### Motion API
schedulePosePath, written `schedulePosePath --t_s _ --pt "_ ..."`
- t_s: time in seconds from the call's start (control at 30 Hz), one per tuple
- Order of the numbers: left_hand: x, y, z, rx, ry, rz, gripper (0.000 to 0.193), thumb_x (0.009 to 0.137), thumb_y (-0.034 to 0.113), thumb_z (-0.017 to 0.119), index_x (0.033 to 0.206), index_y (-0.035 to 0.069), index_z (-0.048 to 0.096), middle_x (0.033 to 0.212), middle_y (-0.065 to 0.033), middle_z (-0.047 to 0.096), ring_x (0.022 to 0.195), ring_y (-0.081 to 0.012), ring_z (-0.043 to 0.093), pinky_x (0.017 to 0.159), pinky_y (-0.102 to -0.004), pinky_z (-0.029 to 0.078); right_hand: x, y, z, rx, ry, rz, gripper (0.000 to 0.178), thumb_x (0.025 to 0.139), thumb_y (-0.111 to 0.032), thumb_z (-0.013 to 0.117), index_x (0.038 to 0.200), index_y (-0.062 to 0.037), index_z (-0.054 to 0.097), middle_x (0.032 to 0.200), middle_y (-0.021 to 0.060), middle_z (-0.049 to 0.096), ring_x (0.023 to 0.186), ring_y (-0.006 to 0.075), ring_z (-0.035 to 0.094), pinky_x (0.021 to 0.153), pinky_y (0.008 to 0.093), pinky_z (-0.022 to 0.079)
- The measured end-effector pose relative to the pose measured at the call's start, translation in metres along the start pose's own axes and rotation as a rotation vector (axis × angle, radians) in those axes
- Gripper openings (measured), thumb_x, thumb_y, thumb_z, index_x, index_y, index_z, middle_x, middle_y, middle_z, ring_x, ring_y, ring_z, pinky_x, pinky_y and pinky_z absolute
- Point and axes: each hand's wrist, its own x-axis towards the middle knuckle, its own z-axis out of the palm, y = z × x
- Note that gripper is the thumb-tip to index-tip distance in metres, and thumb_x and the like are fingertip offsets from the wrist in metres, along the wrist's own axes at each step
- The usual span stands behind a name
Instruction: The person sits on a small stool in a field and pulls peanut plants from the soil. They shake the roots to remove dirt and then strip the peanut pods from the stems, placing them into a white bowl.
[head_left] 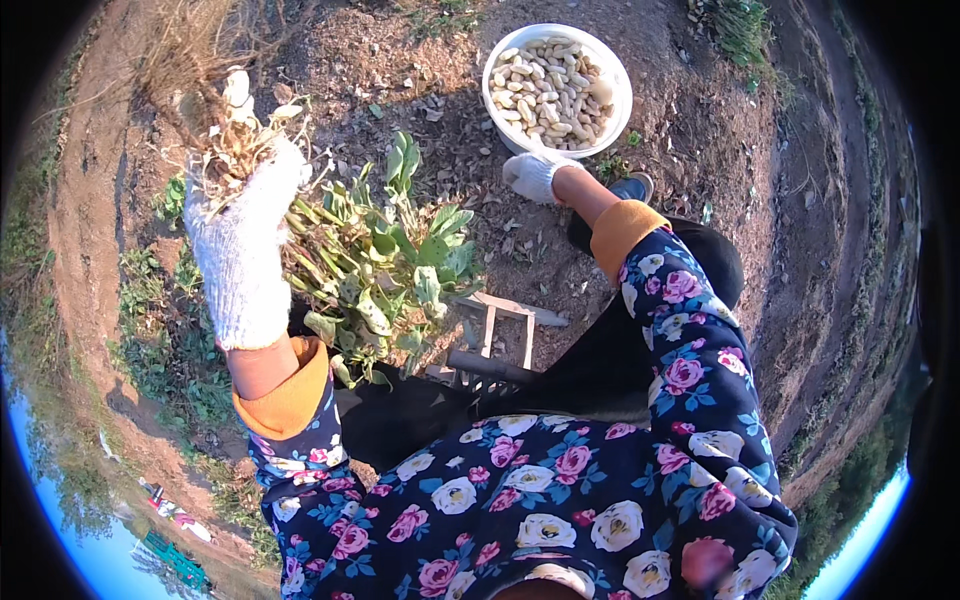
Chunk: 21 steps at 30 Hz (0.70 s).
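While the left hand [245, 235] clenches one plant clump [233, 150], one peanut-filled bowl [626, 97] just beyond the right hand [538, 178], whose fingers' pose I cannot tell.

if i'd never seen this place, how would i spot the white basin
Follow the floral right sleeve to the white-gloved right hand. Just beyond it, on brown soil, sits the round white basin. Unlike the leafy green plants nearby, it holds unshelled peanuts.

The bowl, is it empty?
No, peanuts lie piled inside the white bowl.
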Motion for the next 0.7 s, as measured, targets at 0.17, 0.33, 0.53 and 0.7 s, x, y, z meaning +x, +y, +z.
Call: schedulePosePath --t_s 0.17,0.33,0.53,0.7 --pt "0.0 -0.002 -0.03 0.094 0.388 0.041 0.032 0.088 0.013 0.059 0.115 -0.004 0.064 0.11 -0.0104 0.066 0.103 -0.0145 0.061 0.092 -0.0265 0.044 0.037 0.05 0.098 -0.103 0.061 0.167 0.032 0.081 -0.008 0.049 0.109 -0.0092 0.063 0.107 0.017 0.064 0.098 0.0378 0.062 0.082 0.0433 0.051" --pt "0.01 -0.023 -0.073 0.828 0.101 0.639 0.033 0.091 0.011 0.05 0.118 -0.005 0.061 0.117 -0.0138 0.064 0.108 -0.0206 0.061 0.097 -0.0305 0.044 0.055 0.063 0.131 -0.051 0.198 0.262 0.038 0.086 -0.005 0.045 0.121 -0.0145 0.056 0.128 0.0146 0.053 0.098 0.0379 0.062 0.082 0.0475 0.051" --pt "-0.014 -0.025 -0.079 0.854 0.226 0.435 0.033 0.091 0.01 0.052 0.119 -0.004 0.061 0.116 -0.013 0.064 0.107 -0.0192 0.061 0.095 -0.03 0.045 0.097 0.077 0.159 0.05 0.27 0.272 0.036 0.088 -0.008 0.042 0.122 -0.0139 0.054 0.127 0.0159 0.052 0.097 0.0393 0.062 0.082 0.0471 0.051" --pt "-0.023 -0.03 -0.085 0.747 0.268 0.291 0.033 0.09 0.01 0.054 0.119 -0.004 0.061 0.116 -0.0123 0.064 0.105 -0.0184 0.061 0.094 -0.0294 0.046 0.1 0.076 0.168 0.121 0.386 0.37 0.032 0.09 -0.019 0.048 0.122 -0.0115 0.052 0.101 0.019 0.064 0.089 0.0402 0.064 0.079 0.0485 0.051"
